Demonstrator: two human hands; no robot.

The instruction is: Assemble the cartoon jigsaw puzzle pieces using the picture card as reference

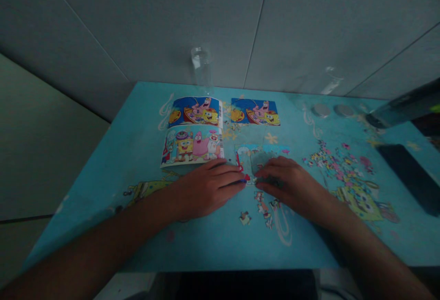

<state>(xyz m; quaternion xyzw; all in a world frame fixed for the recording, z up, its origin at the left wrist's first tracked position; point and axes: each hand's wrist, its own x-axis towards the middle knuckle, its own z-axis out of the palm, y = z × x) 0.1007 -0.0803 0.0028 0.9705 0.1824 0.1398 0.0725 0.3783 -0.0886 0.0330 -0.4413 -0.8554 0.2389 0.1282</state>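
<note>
Between my hands lies a partly joined puzzle frame (260,148), its top and left edges formed of pieces. My left hand (209,185) rests palm down at its lower left corner, fingers stretched toward a red and blue piece. My right hand (287,178) is pinched at the bottom edge of the frame, thumb and fingertips together on a small puzzle piece (254,180). Several joined pieces (263,209) lie just below, with a loose piece (245,218) to their left. An open picture sheet (195,145) lies beyond my left hand.
A finished picture (255,112) lies at the back. Many loose pieces (338,162) are spread on the right of the blue table (206,249), near a dark phone-like slab (410,176). Two round lids (321,110), clear jars (202,68) and a dark bottle (405,105) stand behind.
</note>
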